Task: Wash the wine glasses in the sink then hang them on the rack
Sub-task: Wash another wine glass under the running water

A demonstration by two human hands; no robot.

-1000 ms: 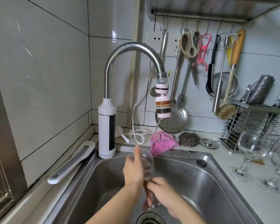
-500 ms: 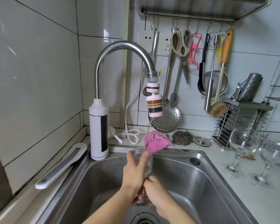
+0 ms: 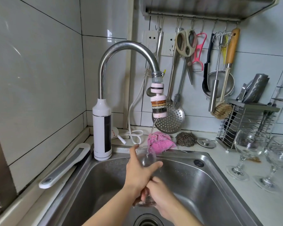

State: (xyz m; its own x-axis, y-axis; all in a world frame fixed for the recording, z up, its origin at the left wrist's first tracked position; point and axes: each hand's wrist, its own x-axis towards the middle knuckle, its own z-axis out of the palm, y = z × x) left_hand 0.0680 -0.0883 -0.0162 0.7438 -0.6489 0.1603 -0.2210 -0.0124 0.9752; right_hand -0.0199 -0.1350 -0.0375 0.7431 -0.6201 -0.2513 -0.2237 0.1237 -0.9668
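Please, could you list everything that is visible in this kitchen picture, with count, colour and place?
sink: 1, steel, centre
tap: 1, chrome and white, sink's back left corner, running
filter: 1, pink and white, on tap's spout
held glass: 1, clear, under the stream
glasses: 2, clear, counter right of sink
cloth: 1, pink, behind sink
scourer: 1, grey, right of cloth
wire holder: 1, steel, counter far right
utensils: several, mostly steel, wall rail
left hand: 1, grips held glass's bowl
right hand: 1, grips it lower down
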